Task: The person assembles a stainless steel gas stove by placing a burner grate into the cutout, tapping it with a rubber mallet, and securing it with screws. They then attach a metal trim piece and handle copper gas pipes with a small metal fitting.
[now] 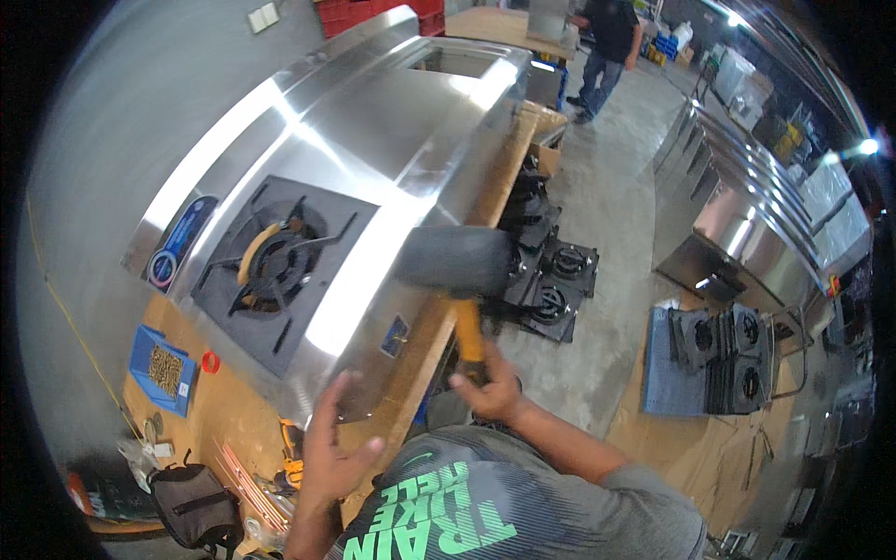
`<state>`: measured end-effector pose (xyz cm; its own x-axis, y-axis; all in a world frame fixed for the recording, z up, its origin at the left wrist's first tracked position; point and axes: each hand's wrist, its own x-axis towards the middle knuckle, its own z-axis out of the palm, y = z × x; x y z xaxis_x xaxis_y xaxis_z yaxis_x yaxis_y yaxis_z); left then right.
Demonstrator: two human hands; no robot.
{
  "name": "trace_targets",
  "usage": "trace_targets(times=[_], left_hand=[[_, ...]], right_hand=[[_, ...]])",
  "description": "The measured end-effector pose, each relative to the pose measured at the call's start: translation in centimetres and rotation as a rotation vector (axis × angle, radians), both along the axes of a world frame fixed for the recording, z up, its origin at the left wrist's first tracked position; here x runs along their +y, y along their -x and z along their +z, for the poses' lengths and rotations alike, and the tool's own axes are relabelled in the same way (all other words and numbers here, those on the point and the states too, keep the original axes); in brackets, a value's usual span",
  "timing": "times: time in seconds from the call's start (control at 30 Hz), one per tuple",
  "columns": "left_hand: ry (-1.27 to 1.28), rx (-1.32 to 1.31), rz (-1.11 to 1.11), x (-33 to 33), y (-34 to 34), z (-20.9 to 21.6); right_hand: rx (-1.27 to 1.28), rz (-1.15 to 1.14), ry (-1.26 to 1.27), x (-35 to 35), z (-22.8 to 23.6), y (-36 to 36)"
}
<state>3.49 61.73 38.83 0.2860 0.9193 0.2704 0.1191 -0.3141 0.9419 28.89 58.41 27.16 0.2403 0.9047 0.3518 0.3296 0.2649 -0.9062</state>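
My right hand [492, 385] is closed round the handle of a mallet [455, 261] with a thick black head and a yellow-orange shaft. Motion blurs the mallet's head, which is in front of the near side of a stainless steel stove unit [364, 131]. I cannot tell whether it touches the metal. At the stove's near corner, my left hand [337, 448] has its fingers spread and holds nothing; its fingertips are close to the steel edge. A black burner grate [280, 266] with a tan curved piece on it is set into the stove top.
A blue bin [161, 371] of small brass-coloured parts and a red ring [211, 362] lie on the wooden bench [238, 411]. Copper-coloured rods [252, 485] are nearby. Several burner plates [560, 289] lie on the floor. Another person [609, 47] stands at the back.
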Motion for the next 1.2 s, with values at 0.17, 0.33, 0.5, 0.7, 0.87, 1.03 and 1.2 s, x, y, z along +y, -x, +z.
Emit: trace_targets(times=[0.17,0.33,0.5,0.7,0.87,1.03,1.2], left_hand=[[0.109,-0.074,0.155,1.2,-9.4,-1.3],[-0.031,-0.699,0.354,0.7,-3.3,-1.9],[-0.337,-0.139,1.118,-3.2,12.2,1.4],[0.418,0.053,1.432,-1.0,17.5,-10.7],[0.655,0.049,1.226,2.9,14.7,-22.2],[0.701,0.036,1.172,4.0,15.5,-26.4],[0.468,0.336,1.092,5.7,20.8,-26.0]], right_hand=[[-0.211,0.682,-0.079,5.1,3.3,-3.6],[-0.222,0.741,0.024,9.6,0.3,-11.8],[-0.317,0.104,0.773,14.7,-14.7,-25.5],[-0.245,-0.098,1.443,5.8,-31.3,-39.9],[-0.038,-0.206,1.434,-3.5,-30.7,-39.4],[0.042,-0.283,1.382,-6.3,-26.7,-36.2],[0.081,-0.370,1.415,-5.7,-27.5,-35.7]])
